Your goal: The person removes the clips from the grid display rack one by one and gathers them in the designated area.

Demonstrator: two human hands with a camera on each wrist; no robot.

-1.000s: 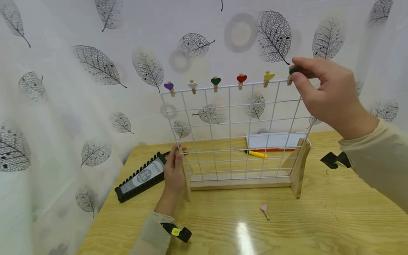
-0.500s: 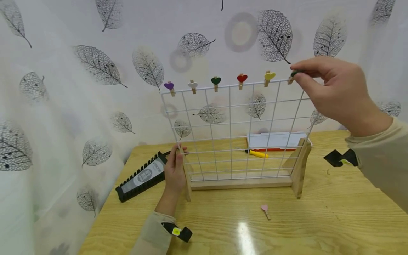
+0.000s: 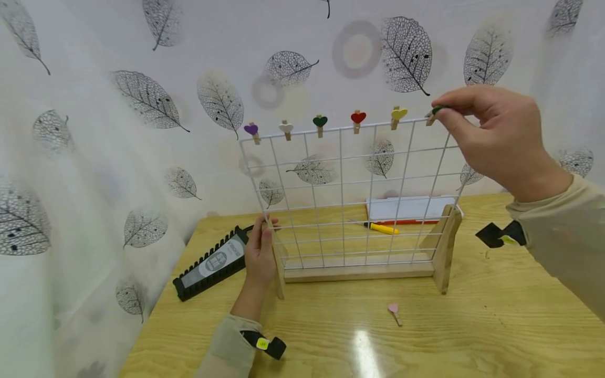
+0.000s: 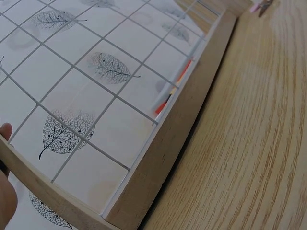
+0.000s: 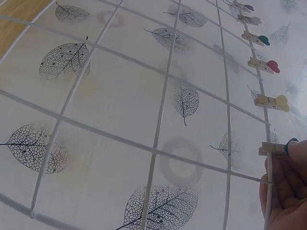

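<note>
A white wire grid rack [image 3: 341, 184] stands on wooden feet. My left hand [image 3: 260, 254] grips its left wooden upright [image 3: 279, 262]; in the left wrist view only bits of that hand show beside the wood. With thumb and fingers my right hand [image 3: 503, 136] pinches a clothespin with a dark green heart [image 5: 273, 148] at the right part of the top wire. The pin's jaws sit over the wire in the right wrist view. Left of it along that wire are heart clothespins: yellow [image 3: 398, 115], red [image 3: 358, 118], green [image 3: 320, 123], white [image 3: 285, 128] and purple [image 3: 252, 130].
A pink heart clothespin [image 3: 394, 313] lies on the wooden table [image 3: 331, 325] before the rack. To the left is a black and grey toothed holder [image 3: 212, 265]. Behind the grid lie a yellow-handled screwdriver [image 3: 383, 228] and a white case with a red edge [image 3: 408, 209].
My right hand has shifted slightly right and changed its angle on the green heart clothespin, which stays at the top wire. The left hand holds its place.
</note>
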